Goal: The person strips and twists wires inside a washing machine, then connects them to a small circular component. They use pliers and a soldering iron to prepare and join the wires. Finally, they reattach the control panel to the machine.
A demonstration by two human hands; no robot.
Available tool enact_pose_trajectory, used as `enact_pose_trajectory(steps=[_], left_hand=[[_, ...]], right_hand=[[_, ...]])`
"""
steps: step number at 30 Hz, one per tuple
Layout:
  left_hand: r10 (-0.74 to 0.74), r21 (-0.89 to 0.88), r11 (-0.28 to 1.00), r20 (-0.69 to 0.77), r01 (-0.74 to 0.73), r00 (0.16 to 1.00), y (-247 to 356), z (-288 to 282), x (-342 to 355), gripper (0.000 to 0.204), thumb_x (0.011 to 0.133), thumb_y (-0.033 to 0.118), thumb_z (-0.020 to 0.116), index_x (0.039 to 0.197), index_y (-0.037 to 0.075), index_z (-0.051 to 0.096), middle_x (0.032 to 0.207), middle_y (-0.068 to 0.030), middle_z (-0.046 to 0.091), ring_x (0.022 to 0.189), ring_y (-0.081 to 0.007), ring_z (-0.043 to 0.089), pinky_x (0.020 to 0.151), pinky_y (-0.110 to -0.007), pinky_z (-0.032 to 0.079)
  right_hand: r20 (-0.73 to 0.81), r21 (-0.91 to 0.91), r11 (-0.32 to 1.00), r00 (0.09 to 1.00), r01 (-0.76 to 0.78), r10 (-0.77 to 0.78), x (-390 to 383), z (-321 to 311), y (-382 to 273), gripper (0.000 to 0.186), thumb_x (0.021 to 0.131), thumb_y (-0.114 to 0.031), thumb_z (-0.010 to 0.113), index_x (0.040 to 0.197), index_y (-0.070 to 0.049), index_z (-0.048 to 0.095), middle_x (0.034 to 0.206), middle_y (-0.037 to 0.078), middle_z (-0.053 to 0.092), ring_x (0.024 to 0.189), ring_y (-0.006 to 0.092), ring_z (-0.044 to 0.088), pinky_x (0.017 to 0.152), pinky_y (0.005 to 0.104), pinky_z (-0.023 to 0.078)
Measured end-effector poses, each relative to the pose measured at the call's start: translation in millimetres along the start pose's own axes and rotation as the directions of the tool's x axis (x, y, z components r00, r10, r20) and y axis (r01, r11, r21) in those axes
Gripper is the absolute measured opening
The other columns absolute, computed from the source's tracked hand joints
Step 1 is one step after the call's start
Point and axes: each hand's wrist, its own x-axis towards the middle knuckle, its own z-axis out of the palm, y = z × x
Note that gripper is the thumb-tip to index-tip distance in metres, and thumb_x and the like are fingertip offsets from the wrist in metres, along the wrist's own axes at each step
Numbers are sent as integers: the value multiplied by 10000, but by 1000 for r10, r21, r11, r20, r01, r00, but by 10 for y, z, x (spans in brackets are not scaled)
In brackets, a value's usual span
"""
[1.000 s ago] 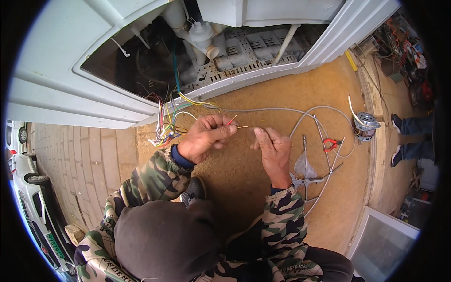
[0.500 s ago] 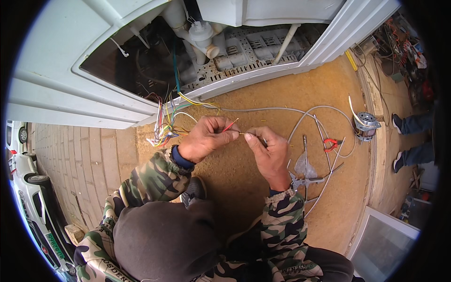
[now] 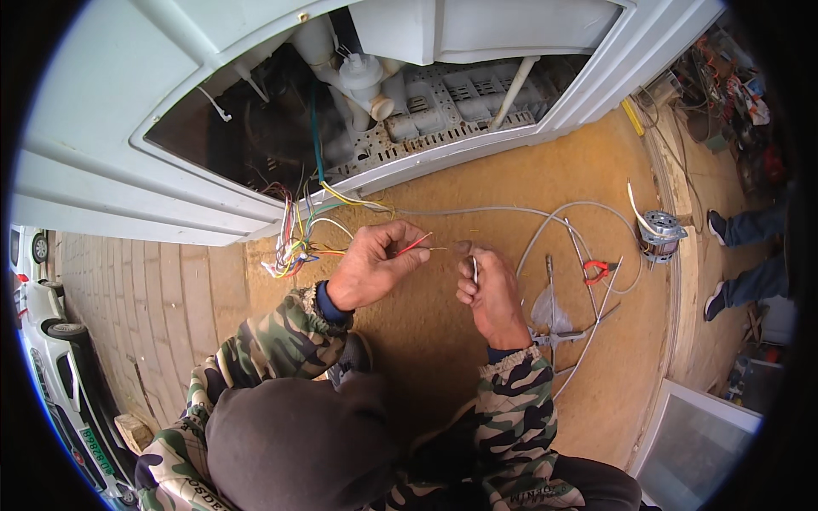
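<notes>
Pinched between the thumb and fingers of my left hand [image 3: 375, 262] are wires, among them a red wire [image 3: 415, 243] slanting up. A thin bare wire end [image 3: 438, 249] points right past the thumb tip. My right hand [image 3: 492, 294] is a short way to the right, its fingers curled in. A small narrow silvery piece [image 3: 475, 271] shows between them, too little of it to name. Left of my left hand lies a loose bundle of coloured wires [image 3: 294, 247], coming out of the machine's opening.
In front stands a white machine housing [image 3: 409, 175] with its lower side exposed. A grey cable [image 3: 477, 209] loops over the ground. Red-handled pliers [image 3: 599, 271], metal rods [image 3: 584, 243] and a motor [image 3: 660, 237] lie to the right. Another person's legs [image 3: 750, 228] are at the far right.
My right hand has come off the wire end, moving slightly right and down, and its fingers have curled in. The left hand keeps the wires nearly in place.
</notes>
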Motion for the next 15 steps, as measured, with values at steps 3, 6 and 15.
enact_pose_trajectory(steps=[3, 6, 15], left_hand=[[-50, -170, 984, 0, 49, 999, -82, 2, 17, 112, 919, 96, 689, 981, 7, 660, 745, 62, 551, 638, -21, 453, 558, -203, 357], [-82, -310, 947, 8, 80, 997, -38, 18, 21, 129, 926, 106, 679, 1008, 12, 648, 742, 55, 545, 612, -22, 429, 532, -200, 328], [-125, -493, 861, 27, 122, 992, -79, 21, -1, 144, 935, 138, 683, 1017, 25, 650, 754, 45, 557, 595, -27, 426, 504, -192, 306]], right_hand=[[30, 24, 993, 993, 115, -115, 126, -165, 151, 202, 972, -119, 522, 1114, 1, 601, 830, 32, 550, 659, 133, 508, 577, 290, 431], [52, 9, 986, 984, 169, -170, 168, -259, 219, 242, 981, -97, 515, 1187, 1, 595, 970, 98, 637, 794, 198, 618, 667, 339, 513], [135, 121, 982, 978, 146, -162, 141, -172, 165, 166, 962, -39, 581, 1123, -20, 617, 1154, 165, 656, 1066, 272, 661, 870, 380, 562]])
